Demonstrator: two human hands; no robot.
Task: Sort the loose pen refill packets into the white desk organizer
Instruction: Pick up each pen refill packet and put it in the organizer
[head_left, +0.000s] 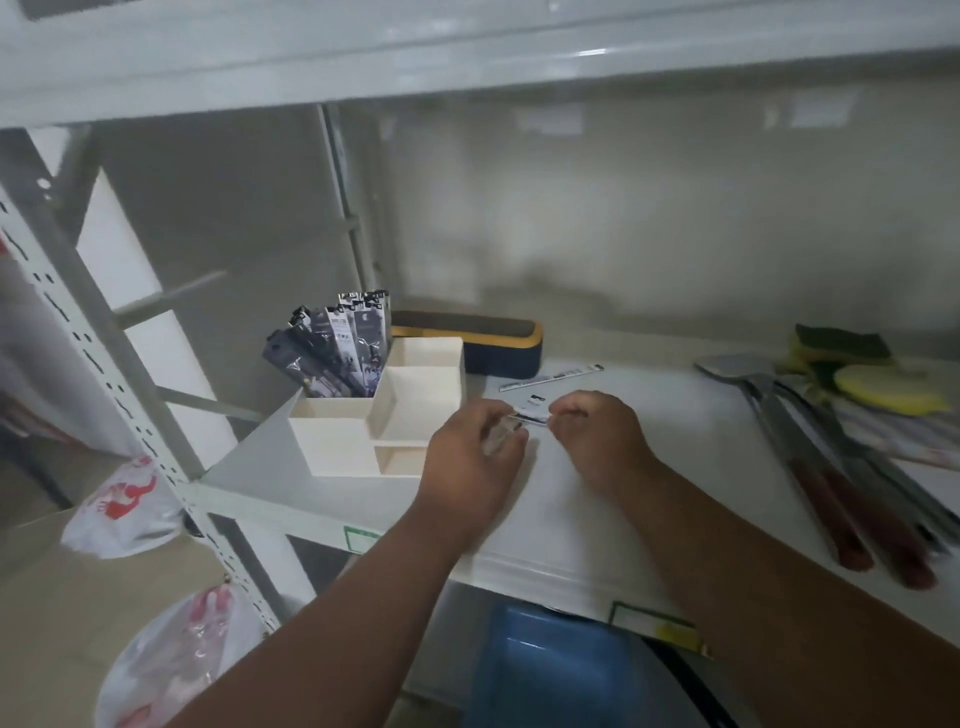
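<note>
Both my forearms reach in over the shelf edge, and between them, lower down, sits a blue bin (545, 670). My left hand (475, 457) and right hand (597, 436) meet over the white shelf (597, 519), each pinching one end of a small refill packet (530, 418), so both grips are clamped on it. Just left of my left hand stands the white desk organizer (395, 410); its rear left compartment already holds a leaning bunch of packets (337, 348), while the other compartments look empty. One more loose packet (550, 376) lies flat on the shelf behind my hands, near a dark case with a yellow band (483, 343).

I judge the risk to be in the handover: the packet is thin and slick, and if I let go with one hand too early it could twist out and drop off the shelf edge. Pushing it in among the leaning bunch could also tip those packets out. The tongs (831, 467) at right are well apart.
</note>
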